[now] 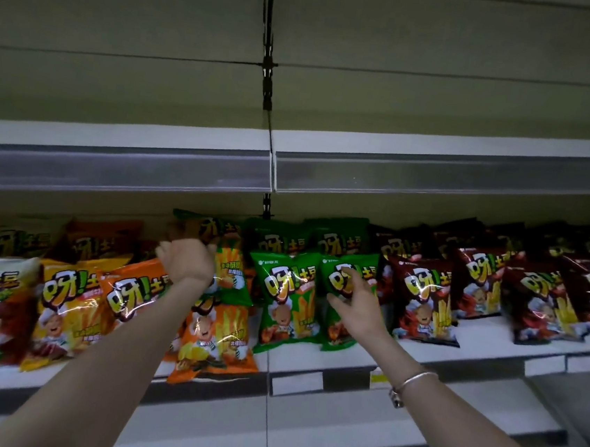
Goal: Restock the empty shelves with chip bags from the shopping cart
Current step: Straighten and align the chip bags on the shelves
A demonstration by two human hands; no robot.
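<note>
Left hand (187, 261): fingers curled and blurred, gripping the top of the rear green bag (232, 271). Right hand (356, 302): fingers spread, nearly straight, pressing the front green bag (336, 333), which stands on the shelf (473, 353) under them.

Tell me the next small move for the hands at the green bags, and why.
Likely set down the green bag that the left hand grips: it hangs tilted over an orange bag, just left of the green rows. The right hand rests on the front green bag, steadying it.
</note>
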